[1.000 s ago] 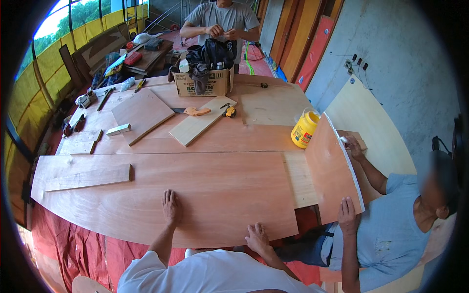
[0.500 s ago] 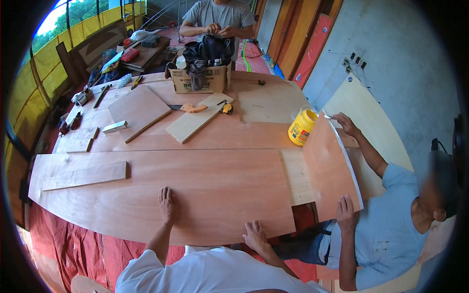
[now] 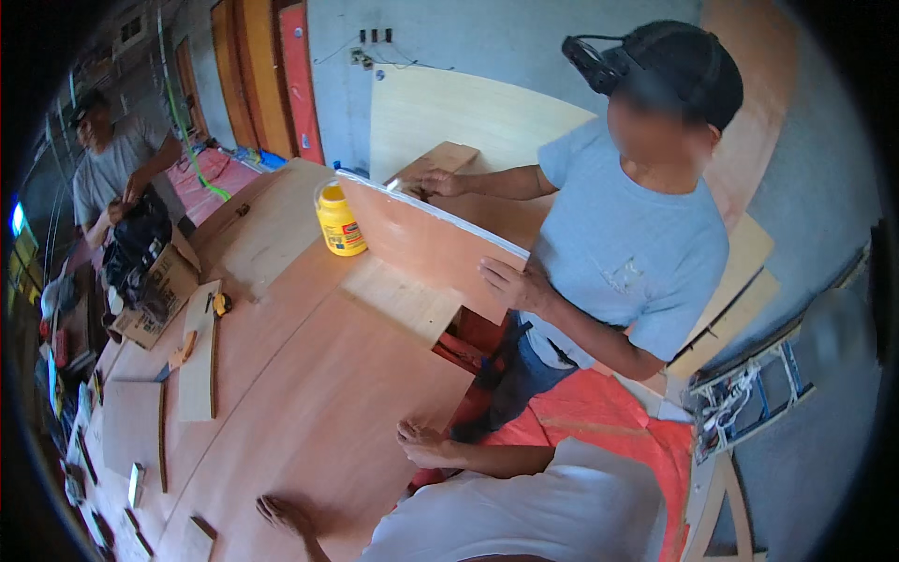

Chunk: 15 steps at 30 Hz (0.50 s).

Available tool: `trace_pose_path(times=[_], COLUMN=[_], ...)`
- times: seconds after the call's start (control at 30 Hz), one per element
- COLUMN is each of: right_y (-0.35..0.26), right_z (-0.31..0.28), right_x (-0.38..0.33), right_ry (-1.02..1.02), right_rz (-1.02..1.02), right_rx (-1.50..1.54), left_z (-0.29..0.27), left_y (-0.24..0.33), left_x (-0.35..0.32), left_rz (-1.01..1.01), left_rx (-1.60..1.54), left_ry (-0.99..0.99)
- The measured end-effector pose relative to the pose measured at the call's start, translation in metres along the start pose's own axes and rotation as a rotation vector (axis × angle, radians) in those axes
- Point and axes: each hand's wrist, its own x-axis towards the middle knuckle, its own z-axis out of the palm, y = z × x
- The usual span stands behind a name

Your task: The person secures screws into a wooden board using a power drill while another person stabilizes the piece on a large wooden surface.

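Plywood sheet (image 3: pixel 309 393) fills the frame's lower left, pinned by the left hand (image 3: pixel 286 513) and right hand (image 3: pixel 423 445), both spread flat and gripping nothing; the co-worker's tilted panel (image 3: pixel 426 245) could slip and topple the yellow glue bottle (image 3: pixel 340 220) beside it.

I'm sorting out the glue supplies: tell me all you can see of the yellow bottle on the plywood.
The yellow bottle is a squat plastic jar with a yellow cap and a label on its side. It stands upright and closed on the plywood sheet, right beside the tilted panel that a co-worker holds. No hand touches it.
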Motion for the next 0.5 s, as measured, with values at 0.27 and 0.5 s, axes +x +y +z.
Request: trace_pose_path(times=[0.27, 0.5], right_y=[0.008, 0.004], right_z=[0.003, 0.011], right_x=[0.000, 0.004], right_ry=[-0.170, -0.308], right_rz=[-0.140, -0.104], right_rx=[-0.118, -0.133], left_z=[-0.008, -0.026], left_y=[0.001, -0.014], left_x=[0.000, -0.002], left_rz=[0.016, -0.005], left_rx=[0.051, 0.035], left_ry=[-0.024, -0.063])
